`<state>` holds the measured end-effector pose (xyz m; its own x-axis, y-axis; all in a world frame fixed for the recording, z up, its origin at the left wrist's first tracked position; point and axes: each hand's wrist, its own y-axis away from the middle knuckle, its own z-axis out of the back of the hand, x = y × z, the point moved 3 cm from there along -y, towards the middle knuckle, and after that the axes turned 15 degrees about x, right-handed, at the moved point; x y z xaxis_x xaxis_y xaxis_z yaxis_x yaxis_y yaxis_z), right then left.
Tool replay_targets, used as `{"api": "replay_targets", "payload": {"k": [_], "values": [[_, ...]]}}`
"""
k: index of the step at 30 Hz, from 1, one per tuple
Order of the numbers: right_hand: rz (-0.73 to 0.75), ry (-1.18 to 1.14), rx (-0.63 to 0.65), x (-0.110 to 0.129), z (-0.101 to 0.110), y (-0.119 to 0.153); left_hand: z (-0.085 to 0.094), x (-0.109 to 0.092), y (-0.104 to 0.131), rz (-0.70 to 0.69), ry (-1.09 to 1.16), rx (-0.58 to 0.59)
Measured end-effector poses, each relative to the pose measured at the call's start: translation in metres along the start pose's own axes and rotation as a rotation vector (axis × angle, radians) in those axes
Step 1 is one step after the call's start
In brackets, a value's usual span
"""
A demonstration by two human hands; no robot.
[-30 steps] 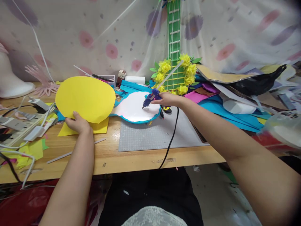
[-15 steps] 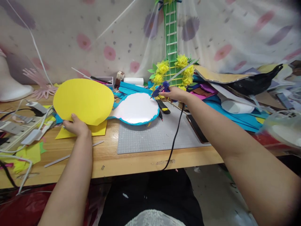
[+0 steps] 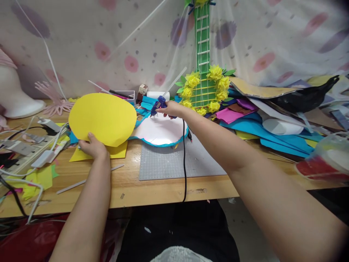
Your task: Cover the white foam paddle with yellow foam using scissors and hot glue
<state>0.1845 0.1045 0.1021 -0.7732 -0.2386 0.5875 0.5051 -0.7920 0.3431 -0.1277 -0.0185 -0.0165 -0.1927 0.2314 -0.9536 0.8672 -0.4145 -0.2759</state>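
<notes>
A large yellow rounded piece (image 3: 102, 118) is pinched at its lower edge by my left hand (image 3: 94, 146), its thumb on top. It hangs over another yellow sheet (image 3: 118, 150) on the table. My right hand (image 3: 171, 109) grips a blue glue gun (image 3: 159, 105) with a white stick rising from its back. The gun's nozzle is over the upper left part of a white rounded shape with a blue rim (image 3: 163, 131). That shape lies partly on a grey cutting mat (image 3: 163, 163).
A green guitar-neck shape with yellow flowers (image 3: 202, 54) stands at the back. Coloured sheets (image 3: 245, 127) pile up at the right. A power strip (image 3: 27, 154) with cables lies left. The gun's black cord (image 3: 184, 163) hangs over the table's front edge.
My right hand has moved left with the glue gun, from the white shape's right upper edge to its left upper part. My left hand still holds the yellow piece. The view has shifted slightly.
</notes>
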Motion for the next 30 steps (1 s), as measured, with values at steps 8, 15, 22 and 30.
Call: {"api": "replay_targets", "payload": {"k": [8, 15, 22, 30], "values": [[-0.056, 0.059, 0.022, 0.002, 0.002, 0.010, 0.000, -0.005, 0.004, 0.011, 0.039, -0.018], [-0.123, 0.203, 0.118, -0.030, 0.019, 0.065, -0.001, -0.004, 0.002, -0.020, -0.012, 0.006], [-0.215, 0.292, 0.242, -0.061, 0.026, 0.107, -0.002, -0.007, 0.003, -0.017, 0.010, 0.025], [-0.141, 0.216, 0.228, -0.046, 0.018, 0.102, -0.002, -0.001, 0.000, -0.037, 0.002, 0.035]]}}
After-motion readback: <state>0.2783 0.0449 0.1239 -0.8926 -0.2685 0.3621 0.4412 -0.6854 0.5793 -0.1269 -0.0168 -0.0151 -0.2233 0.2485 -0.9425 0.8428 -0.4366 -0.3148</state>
